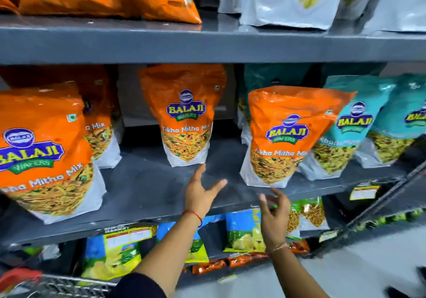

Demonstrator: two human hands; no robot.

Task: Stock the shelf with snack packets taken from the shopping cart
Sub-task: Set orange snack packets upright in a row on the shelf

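Observation:
Orange snack packets stand on the grey middle shelf [147, 182]: one at the left front [43, 150], one further back in the middle [184, 113], one at the right front [283, 136]. My left hand [200, 194] is open over the bare shelf just below the middle packet, fingers spread, holding nothing. My right hand [274, 214] is open just below the shelf's front edge, under the right orange packet, and holds nothing. The shopping cart [57, 286] shows only as a wire rim with a red handle at the bottom left.
Teal packets [352, 122] lean at the right end of the same shelf. The upper shelf [207, 44] carries orange and silver bags. Blue and yellow chip bags [244, 231] fill the lower shelf. Yellow price tags [364, 191] hang on the shelf edges. Grey floor lies at the bottom right.

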